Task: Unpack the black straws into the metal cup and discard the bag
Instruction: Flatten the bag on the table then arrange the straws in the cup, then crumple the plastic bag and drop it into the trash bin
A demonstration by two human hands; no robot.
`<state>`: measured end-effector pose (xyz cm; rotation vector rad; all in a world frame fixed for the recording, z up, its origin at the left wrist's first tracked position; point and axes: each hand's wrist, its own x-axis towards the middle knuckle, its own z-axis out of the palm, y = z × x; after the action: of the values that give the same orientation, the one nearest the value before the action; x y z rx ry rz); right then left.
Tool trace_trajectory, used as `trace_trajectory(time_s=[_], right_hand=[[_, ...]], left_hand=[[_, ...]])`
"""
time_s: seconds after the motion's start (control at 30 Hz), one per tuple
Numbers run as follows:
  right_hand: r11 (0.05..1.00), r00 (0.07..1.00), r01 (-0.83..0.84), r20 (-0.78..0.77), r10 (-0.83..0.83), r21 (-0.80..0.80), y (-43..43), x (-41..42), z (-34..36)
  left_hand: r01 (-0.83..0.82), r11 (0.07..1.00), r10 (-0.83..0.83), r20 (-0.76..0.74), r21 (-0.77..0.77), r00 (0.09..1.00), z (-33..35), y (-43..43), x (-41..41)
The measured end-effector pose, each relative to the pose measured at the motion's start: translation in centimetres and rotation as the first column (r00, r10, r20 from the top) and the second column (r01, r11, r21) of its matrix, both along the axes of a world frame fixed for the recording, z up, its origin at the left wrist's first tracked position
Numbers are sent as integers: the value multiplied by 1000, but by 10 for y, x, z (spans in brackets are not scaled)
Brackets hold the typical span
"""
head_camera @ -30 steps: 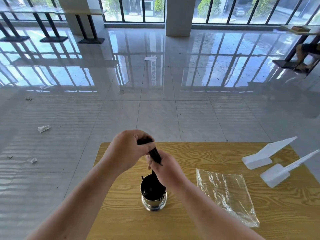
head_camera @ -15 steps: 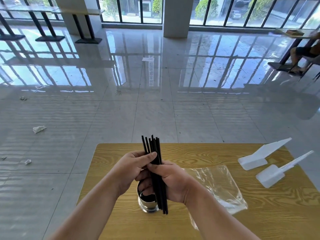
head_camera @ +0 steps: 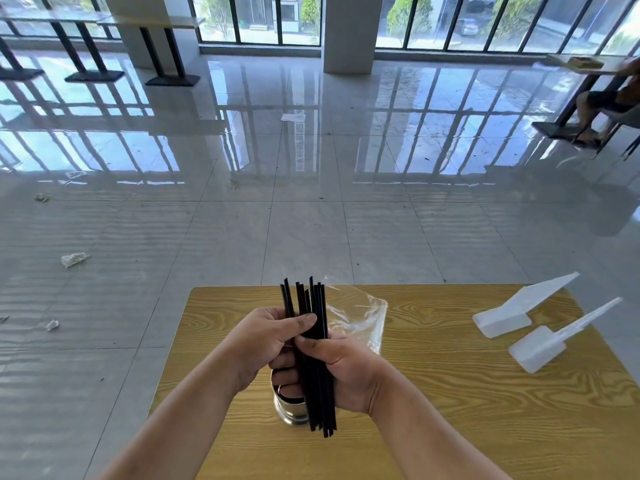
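a bundle of black straws is gripped upright by both hands above the cup. the left hand is closed round the upper part, the right hand round the middle. the bag is seen behind the right hand, over the table; whether it is held cannot be told.
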<state>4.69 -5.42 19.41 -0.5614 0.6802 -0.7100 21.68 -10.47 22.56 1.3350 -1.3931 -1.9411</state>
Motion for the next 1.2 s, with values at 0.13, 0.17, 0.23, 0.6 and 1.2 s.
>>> trace_trajectory(time_s=[0.13, 0.17, 0.23, 0.6, 1.2], right_hand=[[1000, 1000, -5, 4, 5, -3, 0, 1, -2], [1000, 1000, -6, 4, 6, -3, 0, 1, -2], [1000, 1000, -5, -2, 5, -7, 0, 2, -3], [1000, 992, -4, -123, 1, -25, -3, 6, -5], [844, 549, -117, -742, -385, -524, -18, 0, -64]], left_hand=[[-2, 1000, 2, 1, 8, 1000, -1, 0, 0], [-1, 1000, 1, 1, 7, 1000, -1, 0, 0], [0, 1000, 0, -4, 5, 1000, -1, 0, 0], [-43, 999, 43, -1, -27, 999, -15, -1, -1], [28, 874, 259, 512, -486, 819, -114, -59, 30]])
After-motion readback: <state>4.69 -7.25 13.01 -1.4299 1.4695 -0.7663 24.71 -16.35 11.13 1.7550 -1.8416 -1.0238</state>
